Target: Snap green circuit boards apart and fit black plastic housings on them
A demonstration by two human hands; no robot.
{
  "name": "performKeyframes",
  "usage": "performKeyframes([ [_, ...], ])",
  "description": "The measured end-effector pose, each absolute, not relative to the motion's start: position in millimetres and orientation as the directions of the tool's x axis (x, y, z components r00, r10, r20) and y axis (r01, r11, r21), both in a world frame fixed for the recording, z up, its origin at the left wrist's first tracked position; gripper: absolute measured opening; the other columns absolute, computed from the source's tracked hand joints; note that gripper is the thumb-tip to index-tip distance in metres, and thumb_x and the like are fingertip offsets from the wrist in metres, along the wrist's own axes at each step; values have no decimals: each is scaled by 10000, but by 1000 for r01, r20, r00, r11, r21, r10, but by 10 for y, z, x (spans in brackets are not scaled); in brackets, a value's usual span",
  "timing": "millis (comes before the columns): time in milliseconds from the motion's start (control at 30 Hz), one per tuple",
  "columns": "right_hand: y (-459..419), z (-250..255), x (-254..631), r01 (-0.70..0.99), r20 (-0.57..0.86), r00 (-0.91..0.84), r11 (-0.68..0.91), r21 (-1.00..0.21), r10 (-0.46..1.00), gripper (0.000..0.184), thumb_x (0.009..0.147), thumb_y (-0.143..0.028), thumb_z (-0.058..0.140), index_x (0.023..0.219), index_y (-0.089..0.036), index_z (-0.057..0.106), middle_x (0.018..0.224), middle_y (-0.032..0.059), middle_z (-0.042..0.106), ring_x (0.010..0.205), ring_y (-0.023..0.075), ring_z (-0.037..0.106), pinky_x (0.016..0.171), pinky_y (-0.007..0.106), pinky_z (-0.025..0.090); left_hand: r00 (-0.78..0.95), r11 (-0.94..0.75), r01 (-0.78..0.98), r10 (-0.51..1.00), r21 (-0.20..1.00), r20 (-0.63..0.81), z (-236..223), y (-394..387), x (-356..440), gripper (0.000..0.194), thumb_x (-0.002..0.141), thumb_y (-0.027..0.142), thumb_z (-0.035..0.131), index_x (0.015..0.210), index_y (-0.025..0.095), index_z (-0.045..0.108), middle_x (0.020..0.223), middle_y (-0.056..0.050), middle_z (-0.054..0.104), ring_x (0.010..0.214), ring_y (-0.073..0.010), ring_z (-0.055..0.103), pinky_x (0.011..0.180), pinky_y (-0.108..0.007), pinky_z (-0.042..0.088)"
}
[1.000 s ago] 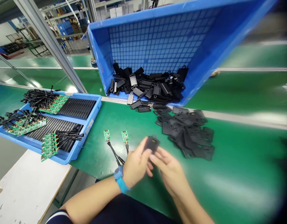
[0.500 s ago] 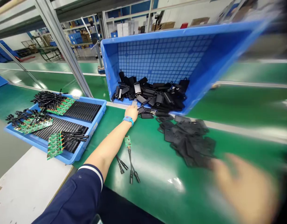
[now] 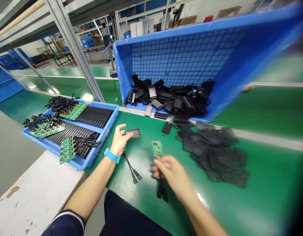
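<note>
My left hand (image 3: pixel 119 139) has its fingers closed on one end of a dark rectangular case (image 3: pixel 133 132), hollow side showing, held above the tabletop (image 3: pixel 141 200). My right hand (image 3: pixel 169 168) has its fingers pinched at the lower end of a green circuit board (image 3: pixel 156 148); its black leads (image 3: pixel 162 191) hang below, somewhat blurred. The board and the case are apart.

A blue wristband (image 3: pixel 112 155) is on my left wrist. Just beside it, a second pair of leads (image 3: pixel 132 168) lies on the tabletop, its board mostly hidden behind my left hand. Beyond my right hand lies a single black case (image 3: pixel 167 128). To the right is a loose, overlapping pile of flat black plates (image 3: pixel 215 154).

Farther out, a blue crate (image 3: pixel 127 41) is tipped with its opening toward me, heaped with black cases (image 3: pixel 171 100). To the left, a blue tray (image 3: pixel 89 162) contains rows of black strips (image 3: pixel 94 116), with wired green boards (image 3: pixel 68 149) lying on top.
</note>
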State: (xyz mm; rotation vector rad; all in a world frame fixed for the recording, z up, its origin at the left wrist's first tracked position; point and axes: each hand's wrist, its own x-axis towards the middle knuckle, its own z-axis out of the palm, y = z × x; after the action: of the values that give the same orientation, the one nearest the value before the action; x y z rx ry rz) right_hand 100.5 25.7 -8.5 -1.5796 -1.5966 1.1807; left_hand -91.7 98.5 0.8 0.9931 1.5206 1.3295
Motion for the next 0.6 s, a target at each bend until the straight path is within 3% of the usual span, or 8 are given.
performKeyframes([
  [67,164,-9,1124,163,-225,-86,-209,-964,971,237,808,-424,480,842,-196,422,599,-14,591,434,116,509,452,247,431,-198,222,-112,950,969,-241,-3,736,-859,356,605,142,664,939,127,540,672,15,557,517,-47,502,504,-164,406],
  [133,75,49,1180,-39,-249,-34,-250,-968,968,288,758,-429,562,871,-193,442,614,-9,590,450,111,493,463,245,428,-72,321,-215,937,923,-342,-27,573,-742,230,605,134,645,820,104,570,680,-23,581,575,-84,551,557,-205,447],
  [267,-40,58,1211,-62,-246,-20,-247,-967,969,346,745,-407,595,976,-177,479,760,57,649,602,140,554,625,286,458,172,466,-503,879,728,-444,-40,446,-508,240,689,181,571,923,130,557,807,-72,626,760,-172,608,749,-375,477],
  [400,-66,-6,1235,-45,-327,-10,-327,-944,945,330,712,-427,624,886,-158,543,684,50,651,593,143,552,636,285,455,400,573,-684,812,451,-425,34,420,-405,304,714,216,504,1013,161,498,882,-77,622,801,-211,617,821,-472,422],
  [500,-59,-22,1244,-56,-388,-15,-388,-920,922,308,674,-432,654,782,-154,577,642,41,641,505,119,513,533,256,438,488,602,-698,796,387,-359,89,409,-396,320,722,281,451,1017,160,470,1001,-115,598,848,-251,615,846,-495,384],
  [600,-55,0,1242,-61,-431,-28,-432,-900,902,304,648,-429,676,743,-149,606,605,34,629,443,100,471,454,235,400,484,584,-700,811,411,-329,104,392,-400,336,741,287,427,1061,183,429,1099,-130,562,877,-260,608,852,-504,362],
])
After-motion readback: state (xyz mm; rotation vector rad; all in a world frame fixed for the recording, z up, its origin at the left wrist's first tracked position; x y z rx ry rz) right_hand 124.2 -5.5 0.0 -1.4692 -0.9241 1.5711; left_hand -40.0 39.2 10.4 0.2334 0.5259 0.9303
